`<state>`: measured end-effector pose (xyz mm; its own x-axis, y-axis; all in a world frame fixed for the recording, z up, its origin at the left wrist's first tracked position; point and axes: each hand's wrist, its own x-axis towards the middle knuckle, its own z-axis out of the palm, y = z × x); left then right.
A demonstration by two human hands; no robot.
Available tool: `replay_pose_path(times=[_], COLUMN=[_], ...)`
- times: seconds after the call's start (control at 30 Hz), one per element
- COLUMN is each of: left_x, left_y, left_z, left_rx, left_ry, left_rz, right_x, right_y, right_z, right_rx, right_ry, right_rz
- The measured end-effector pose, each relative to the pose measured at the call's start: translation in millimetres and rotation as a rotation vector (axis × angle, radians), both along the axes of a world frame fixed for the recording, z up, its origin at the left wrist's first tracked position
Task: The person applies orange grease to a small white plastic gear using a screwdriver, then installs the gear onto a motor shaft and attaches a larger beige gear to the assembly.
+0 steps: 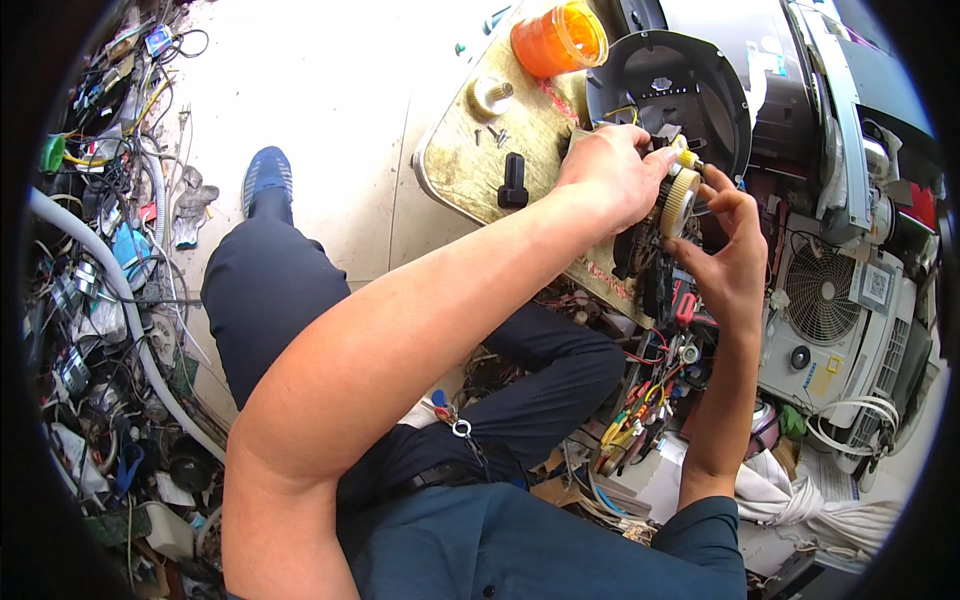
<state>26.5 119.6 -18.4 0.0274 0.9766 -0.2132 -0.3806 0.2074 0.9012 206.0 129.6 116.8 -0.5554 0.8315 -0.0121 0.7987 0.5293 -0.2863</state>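
Note:
At the right edge of a worn table, both of my hands work on a dark mechanism with gears. My left hand grips its upper part, next to a small yellow gear. My right hand is closed on a large cream toothed gear, thumb below and fingers above. The left palm and wrist hide much of the mechanism. A round black housing lies open just beyond my hands. On the table to their left are another cream gear, a few screws and a black plastic part.
An open jar of orange grease stands at the table's far side. Several hand tools sit below the table. An air-conditioner unit stands at right. Tangled cables and scrap cover the floor along the left.

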Motion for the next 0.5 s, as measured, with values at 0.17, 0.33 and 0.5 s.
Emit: replay_pose_path(times=[0.17, 0.33, 0.5], left_x=[2, 0, 7], left_y=[1, -1, 5], left_z=[-5, -1, -12], left_rx=[0.034, 0.010, 0.007], left_ry=[0.018, -0.038, -0.079], left_rz=[0.024, -0.019, -0.009], right_x=[3, 6, -2], right_y=[-5, -2, -2], right_z=[13, -2, -8], right_rx=[-0.013, -0.122, 0.017], right_ry=[0.032, 0.154, 0.060], right_rz=[-0.175, -0.283, -0.191])
